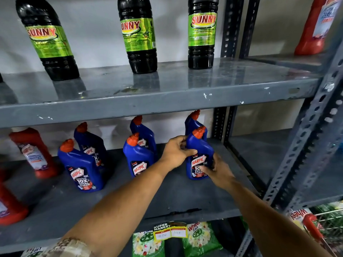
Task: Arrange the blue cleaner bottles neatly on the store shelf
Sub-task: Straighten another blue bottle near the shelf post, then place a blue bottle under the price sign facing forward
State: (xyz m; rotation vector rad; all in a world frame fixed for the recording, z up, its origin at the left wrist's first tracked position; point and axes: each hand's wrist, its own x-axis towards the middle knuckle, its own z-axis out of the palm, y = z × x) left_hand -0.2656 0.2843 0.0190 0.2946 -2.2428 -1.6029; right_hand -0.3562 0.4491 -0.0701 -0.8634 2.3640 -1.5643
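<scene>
Both hands are clamped on the front right blue bottle (199, 154): the left hand (177, 152) is wrapped around its shoulder, the right hand (220, 170) is pressed against its label low on the right side. It is held upright on the grey middle shelf (167, 197), just in front of another blue bottle (193, 121). Two more pairs are lined up further left.

Blue bottles (199, 154) with orange-red caps and dark labels lettered red and white; grey shelf (185, 197), paint chipped white at its front edge; black bottles (201, 32) with green-yellow labels; red bottles (34, 153) with white labels; green packets (201, 238); beige patterned sleeve (68, 247)
</scene>
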